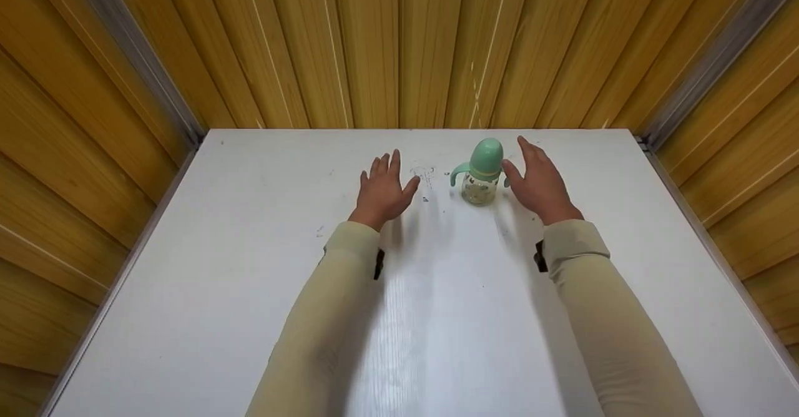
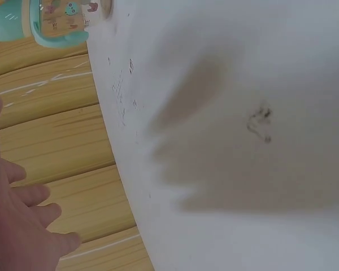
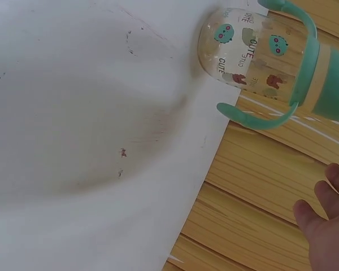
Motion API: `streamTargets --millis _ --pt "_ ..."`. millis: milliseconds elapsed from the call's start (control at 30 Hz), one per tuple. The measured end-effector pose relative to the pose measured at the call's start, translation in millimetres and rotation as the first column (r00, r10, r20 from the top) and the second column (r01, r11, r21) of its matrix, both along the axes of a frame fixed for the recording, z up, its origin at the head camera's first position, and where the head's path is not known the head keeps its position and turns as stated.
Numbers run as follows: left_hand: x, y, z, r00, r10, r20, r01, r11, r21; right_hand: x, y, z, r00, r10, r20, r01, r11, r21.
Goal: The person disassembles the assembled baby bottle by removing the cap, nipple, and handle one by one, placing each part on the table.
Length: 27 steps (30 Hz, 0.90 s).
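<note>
A baby bottle (image 1: 479, 187) with a mint-green cap and two side handles stands upright towards the back of the white table. Its clear body carries small printed figures, plain to see on the bottle (image 3: 243, 51) in the right wrist view. My right hand (image 1: 538, 183) is just right of it, fingers straight and thumb towards the cap; whether the thumb touches cannot be told from the head view. To the left, apart from the bottle, my left hand (image 1: 384, 193) hovers over the table with fingers spread, holding nothing.
The white table (image 1: 249, 279) bears scattered dark marks and scuffs. Wood-patterned panel walls (image 1: 374, 49) rise behind it and on both sides, with grey metal posts (image 1: 140, 49) at the back corners.
</note>
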<state>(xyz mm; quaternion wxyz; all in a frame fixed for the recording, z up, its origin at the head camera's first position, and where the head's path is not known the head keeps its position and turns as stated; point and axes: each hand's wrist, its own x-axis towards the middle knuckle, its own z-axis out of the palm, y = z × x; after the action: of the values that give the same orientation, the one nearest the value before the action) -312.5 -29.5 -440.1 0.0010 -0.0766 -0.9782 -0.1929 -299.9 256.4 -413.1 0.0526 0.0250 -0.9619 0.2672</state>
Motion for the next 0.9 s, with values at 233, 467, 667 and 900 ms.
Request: streamTargets --millis 233,467,667,900 --pt "-3.1 14 -2.0 0.999 -0.01 0.04 0.01 1.0 0.021 -4.3 0 -3.4 1.0 -0.008 -0.011 0.008 1.0 -0.003" --pt "-5.9 24 -5.0 0.998 -0.028 0.052 0.025 0.999 0.046 -5.1 -3 -2.3 1.0 -0.008 -0.029 0.008 1.0 -0.006" --pt "-8.1 32 -7.3 0.998 -0.042 0.046 0.041 0.998 0.037 -5.9 -7 -3.0 1.0 -0.003 -0.029 0.003 1.0 -0.017" --pt "-7.6 42 -10.1 0.996 -0.061 0.06 0.059 0.997 0.045 -5.7 -11 -5.0 0.999 -0.005 -0.036 0.003 0.999 -0.039"
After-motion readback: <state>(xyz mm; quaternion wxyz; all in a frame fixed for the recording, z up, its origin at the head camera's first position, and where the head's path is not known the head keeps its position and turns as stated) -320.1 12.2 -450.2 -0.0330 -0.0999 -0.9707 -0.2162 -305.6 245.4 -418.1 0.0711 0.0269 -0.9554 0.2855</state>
